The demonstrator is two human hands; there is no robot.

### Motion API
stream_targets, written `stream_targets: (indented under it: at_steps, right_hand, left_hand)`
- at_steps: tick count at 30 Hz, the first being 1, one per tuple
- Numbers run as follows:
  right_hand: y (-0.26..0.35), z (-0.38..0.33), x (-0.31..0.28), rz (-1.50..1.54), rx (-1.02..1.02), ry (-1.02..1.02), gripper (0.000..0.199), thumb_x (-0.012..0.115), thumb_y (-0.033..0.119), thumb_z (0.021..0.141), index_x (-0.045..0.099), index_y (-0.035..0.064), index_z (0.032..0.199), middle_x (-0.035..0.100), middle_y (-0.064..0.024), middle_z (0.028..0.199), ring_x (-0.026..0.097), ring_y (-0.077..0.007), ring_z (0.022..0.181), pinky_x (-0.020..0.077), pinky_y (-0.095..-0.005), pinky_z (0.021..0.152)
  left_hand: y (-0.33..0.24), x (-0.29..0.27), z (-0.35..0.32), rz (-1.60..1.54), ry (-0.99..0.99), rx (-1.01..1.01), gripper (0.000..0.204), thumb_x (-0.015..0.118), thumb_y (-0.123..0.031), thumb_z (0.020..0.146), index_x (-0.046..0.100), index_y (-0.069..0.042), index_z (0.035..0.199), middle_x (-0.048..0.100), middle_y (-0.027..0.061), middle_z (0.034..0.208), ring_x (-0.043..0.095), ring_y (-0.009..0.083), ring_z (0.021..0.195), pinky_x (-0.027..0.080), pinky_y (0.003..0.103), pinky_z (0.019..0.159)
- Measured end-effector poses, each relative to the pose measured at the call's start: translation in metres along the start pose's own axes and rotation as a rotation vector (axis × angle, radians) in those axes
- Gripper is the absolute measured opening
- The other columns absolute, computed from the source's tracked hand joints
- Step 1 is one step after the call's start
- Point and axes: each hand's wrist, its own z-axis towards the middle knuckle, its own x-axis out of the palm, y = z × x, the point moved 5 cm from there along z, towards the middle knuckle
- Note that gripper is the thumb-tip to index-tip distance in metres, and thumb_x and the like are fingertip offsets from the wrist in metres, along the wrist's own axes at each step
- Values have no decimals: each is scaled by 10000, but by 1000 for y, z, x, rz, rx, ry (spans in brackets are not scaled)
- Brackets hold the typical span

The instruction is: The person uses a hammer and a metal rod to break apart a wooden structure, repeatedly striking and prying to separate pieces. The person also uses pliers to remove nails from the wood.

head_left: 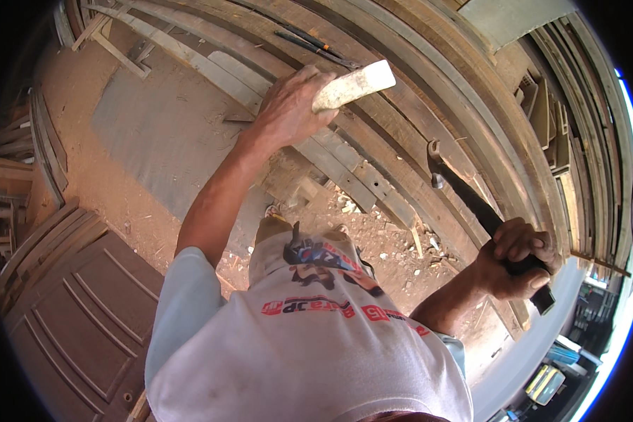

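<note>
Both hands are full, and I see them from above. Left hand (288,109) is up and far out, closed tight around a pale wood block (354,85). One end of the block sticks out to the right past my fingers. It is right over the long planks (373,151) that run across the far side.

Right hand (517,260) is near me on the right, fingers wrapped around the black grip of a hammer (471,200). I see the hammer's head (435,151) pointing up and left, over the planks, and it has a claw at its tip. Hammer and block are well apart.

Below me I see red dirt ground (119,190) with wood bits. A brown door (84,309) lies near on the left.
</note>
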Motion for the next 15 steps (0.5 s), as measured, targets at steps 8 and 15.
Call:
stream_targets:
  at_steps: [8,15]
  right_hand:
    - [-33,-41,-9,-208,156,-83,441,731,424,977,576,19,1056,558,-78,742,573,-200,604,505,-349,560]
    - [-8,-105,-80,-362,195,-349,545,550,521,1046,633,3,1194,663,-166,928,683,-335,909,554,-541,911]
  left_hand:
    - [53,67,98,348,-131,239,622,685,-409,988,479,-204,1538,475,140,1569,393,341,1480,304,537,1235]
    - [32,40,40,-185,553,-35,803,850,-552,786,598,-100,1400,595,168,1420,522,365,1353,394,502,1165]
